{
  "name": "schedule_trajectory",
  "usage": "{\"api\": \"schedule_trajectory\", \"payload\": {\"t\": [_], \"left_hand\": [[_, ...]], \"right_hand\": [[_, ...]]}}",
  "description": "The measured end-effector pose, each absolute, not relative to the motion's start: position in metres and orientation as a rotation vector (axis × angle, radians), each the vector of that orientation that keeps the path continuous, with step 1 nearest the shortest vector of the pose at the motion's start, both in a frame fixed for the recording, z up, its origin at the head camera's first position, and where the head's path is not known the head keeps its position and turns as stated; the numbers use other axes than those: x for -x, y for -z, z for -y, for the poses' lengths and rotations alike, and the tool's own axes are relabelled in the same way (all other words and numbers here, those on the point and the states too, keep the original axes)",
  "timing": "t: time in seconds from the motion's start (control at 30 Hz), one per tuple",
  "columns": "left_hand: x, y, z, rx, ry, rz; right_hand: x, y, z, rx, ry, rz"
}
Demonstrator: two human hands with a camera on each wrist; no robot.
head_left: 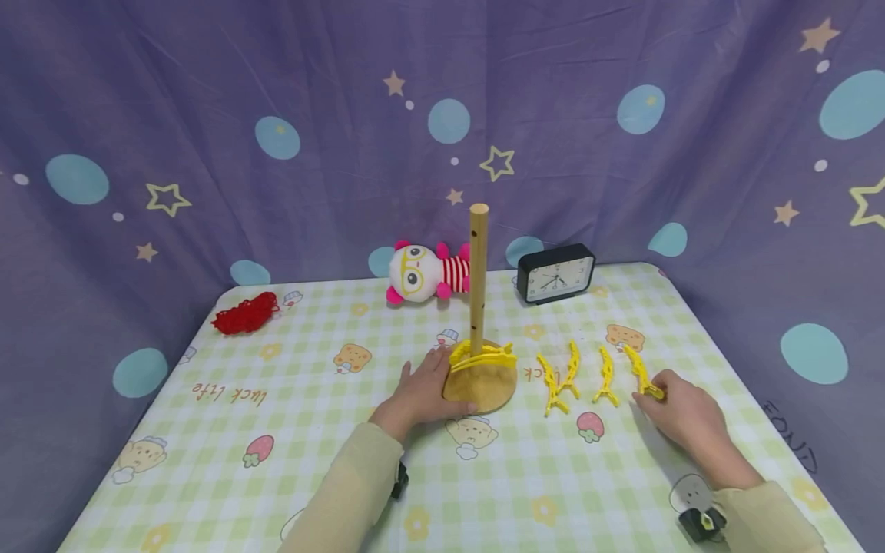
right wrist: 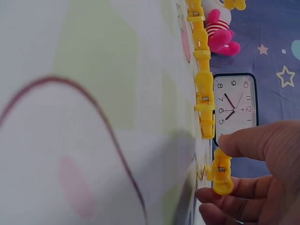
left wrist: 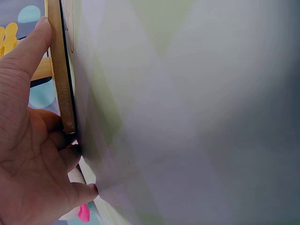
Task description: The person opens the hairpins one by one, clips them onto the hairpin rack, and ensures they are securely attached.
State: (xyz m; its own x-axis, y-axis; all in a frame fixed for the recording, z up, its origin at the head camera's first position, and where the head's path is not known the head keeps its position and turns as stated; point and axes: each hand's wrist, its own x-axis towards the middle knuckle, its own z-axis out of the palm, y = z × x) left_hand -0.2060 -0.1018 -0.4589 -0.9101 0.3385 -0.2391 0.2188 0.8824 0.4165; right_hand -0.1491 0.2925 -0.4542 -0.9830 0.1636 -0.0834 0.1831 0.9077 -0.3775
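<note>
A wooden stand (head_left: 479,292) rises upright on its round base near the middle of the table. My left hand (head_left: 423,390) holds the left edge of that base; the left wrist view shows the thumb on the rim of the base (left wrist: 61,70) and the fingers around its far side. Yellow alligator hair clips (head_left: 484,356) lie around the foot of the post. At the right, my right hand (head_left: 684,411) pinches the end of another yellow hair clip (head_left: 638,369) between thumb and fingers. Several more yellow clips (head_left: 604,376) lie between the two hands.
A black alarm clock (head_left: 557,275) stands at the back right. Behind the post lies a pink and white plush toy (head_left: 425,273). A red bundle (head_left: 246,313) sits at the back left. The checked tablecloth (head_left: 304,430) reaches back to a purple curtain (head_left: 332,115).
</note>
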Motion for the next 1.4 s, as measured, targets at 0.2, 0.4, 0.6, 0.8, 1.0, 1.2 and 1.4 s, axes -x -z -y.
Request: {"api": "schedule_trajectory", "payload": {"t": [0.2,0.4,0.6,0.8,1.0,1.2,1.4], "left_hand": [[0.205,0.457,0.101,-0.423,-0.551,-2.747],[0.206,0.458,0.101,-0.420,-0.551,-2.747],[0.206,0.457,0.101,-0.426,-0.565,-2.747],[0.206,0.457,0.101,-0.435,-0.555,-2.756],[0.207,0.459,0.102,-0.426,-0.542,-2.752],[0.208,0.462,0.103,-0.440,-0.540,-2.748],[0.208,0.461,0.103,-0.461,-0.523,-2.751]], "right_hand": [[0.149,0.451,-0.290,-0.200,0.773,-3.206],[0.158,0.443,-0.274,0.028,0.900,-3.344],[0.163,0.436,-0.243,0.285,0.998,-3.361],[0.173,0.429,-0.208,0.385,1.013,-3.329],[0.185,0.427,-0.172,0.428,1.045,-3.256],[0.197,0.431,-0.141,0.604,1.039,-3.289],[0.201,0.430,-0.128,0.732,0.987,-3.243]]}}
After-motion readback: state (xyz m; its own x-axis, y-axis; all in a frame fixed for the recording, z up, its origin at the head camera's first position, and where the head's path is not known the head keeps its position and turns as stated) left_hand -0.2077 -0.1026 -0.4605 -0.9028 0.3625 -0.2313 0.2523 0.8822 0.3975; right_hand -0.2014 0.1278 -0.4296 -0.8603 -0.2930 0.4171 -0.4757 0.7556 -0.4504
